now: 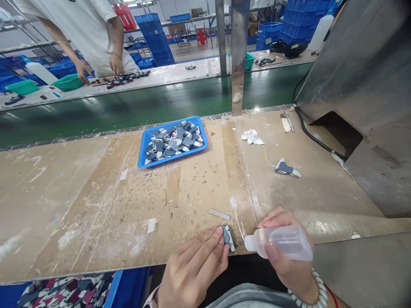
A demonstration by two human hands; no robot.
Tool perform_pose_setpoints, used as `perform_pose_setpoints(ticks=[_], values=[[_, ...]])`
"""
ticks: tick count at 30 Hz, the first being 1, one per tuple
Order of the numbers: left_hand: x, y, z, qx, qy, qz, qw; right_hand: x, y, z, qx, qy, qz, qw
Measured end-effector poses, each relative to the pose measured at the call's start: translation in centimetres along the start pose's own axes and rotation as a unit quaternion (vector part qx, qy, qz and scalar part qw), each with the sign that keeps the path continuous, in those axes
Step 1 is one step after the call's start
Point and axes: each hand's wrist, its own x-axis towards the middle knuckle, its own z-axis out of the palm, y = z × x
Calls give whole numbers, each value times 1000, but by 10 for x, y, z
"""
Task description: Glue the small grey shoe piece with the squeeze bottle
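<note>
**Small grey piece pinned at the bench edge, bottle tip laid against it**

Head view: the left hand [192, 269] grips a small grey-and-white piece [228, 238] between its fingertips at the near edge of the workbench [96, 201], tilting it up so that one edge faces right. The right hand [282, 252] is wrapped around a clear squeeze bottle [282, 243], thumb on the near side and fingers over the far side, lying almost level; its nozzle points left and meets the piece, apparently so that whatever it dispenses lands on that edge. Both hands rest low at the bench edge, which likely steadies such fine work.

Farther off, at the centre, a blue tray [143, 156] holds a heap of similar pieces, within reach of the left hand. One finished-looking piece [287, 168] lies alone to the right, apart from the heap, near a crumpled white rag [252, 137]. Beyond the green conveyor [128, 107], another person [90, 38] stands at the far bench, hands on small dark parts.
</note>
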Motion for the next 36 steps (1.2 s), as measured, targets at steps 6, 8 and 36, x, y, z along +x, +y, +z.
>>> perform_pose_setpoints(ticks=[6,8,36], values=[[-4,-3,4,-40,27,-44,998,1,0,1,-1,-6,16,1000],[-4,-2,4,-57,29,-62,996,1,0,1,-2,-9,20,1000],[-3,-7,9,-143,71,-134,978,16,-13,11,-39,-44,-26,998]])
